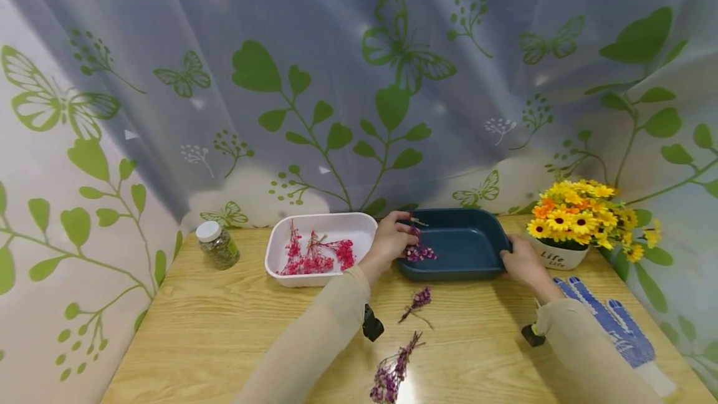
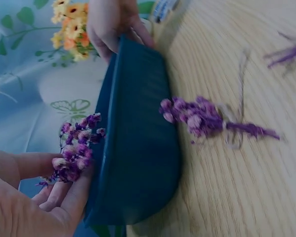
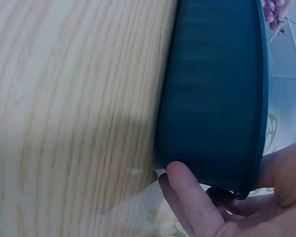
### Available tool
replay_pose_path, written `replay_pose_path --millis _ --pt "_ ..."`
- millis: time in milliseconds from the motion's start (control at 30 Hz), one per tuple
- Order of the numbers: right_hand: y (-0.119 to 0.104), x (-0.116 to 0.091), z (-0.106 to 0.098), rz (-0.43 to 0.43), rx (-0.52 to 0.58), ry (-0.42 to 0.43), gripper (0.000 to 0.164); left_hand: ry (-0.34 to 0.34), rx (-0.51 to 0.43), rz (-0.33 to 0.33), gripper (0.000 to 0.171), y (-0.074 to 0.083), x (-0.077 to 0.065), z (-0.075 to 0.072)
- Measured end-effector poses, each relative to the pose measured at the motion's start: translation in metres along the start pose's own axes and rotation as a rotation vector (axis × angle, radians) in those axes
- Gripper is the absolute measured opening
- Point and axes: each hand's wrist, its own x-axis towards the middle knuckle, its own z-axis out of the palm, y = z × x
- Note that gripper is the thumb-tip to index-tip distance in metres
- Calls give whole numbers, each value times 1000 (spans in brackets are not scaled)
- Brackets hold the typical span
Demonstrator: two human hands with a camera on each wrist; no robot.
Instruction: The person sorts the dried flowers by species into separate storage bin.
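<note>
On the wooden table (image 1: 213, 335), nearest, lay a bunch of purple dried flowers (image 1: 387, 380), its stems pointing far and right. Farther on, a smaller purple bunch (image 1: 419, 299) lay just near of the dark blue tray (image 1: 462, 245), with a tie round its stems. At the right, a blue and white glove (image 1: 614, 324) lay flat. The left hand (image 1: 391, 240) pinched a purple sprig (image 2: 76, 155) between thumb and fingers, above the tray's left end. The right hand (image 1: 526, 264) grasped the tray's right end, fingers curled against its outer wall. Left of the tray, red dried flowers (image 1: 316, 259) lay in a white tray (image 1: 271, 255); farther left stood a white-lidded jar (image 1: 220, 251). Right of the right hand stood a white pot (image 1: 566, 259) of yellow and orange flowers (image 1: 580, 223). Farthest hung a leaf-and-butterfly curtain (image 1: 336, 80).
</note>
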Motion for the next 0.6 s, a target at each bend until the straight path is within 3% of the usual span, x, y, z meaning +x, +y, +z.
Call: replay_pose_path --millis 233,433,600 --pt "0 -1 0 -13 18 -5 56 10 250 83 59 -1 3 5" --pt "1 -1 2 -22 20 -4 56 21 429 103 64 -2 4 8" --pt "1 -1 0 -12 28 -4 56 37 508 115 65 -4 5 11"
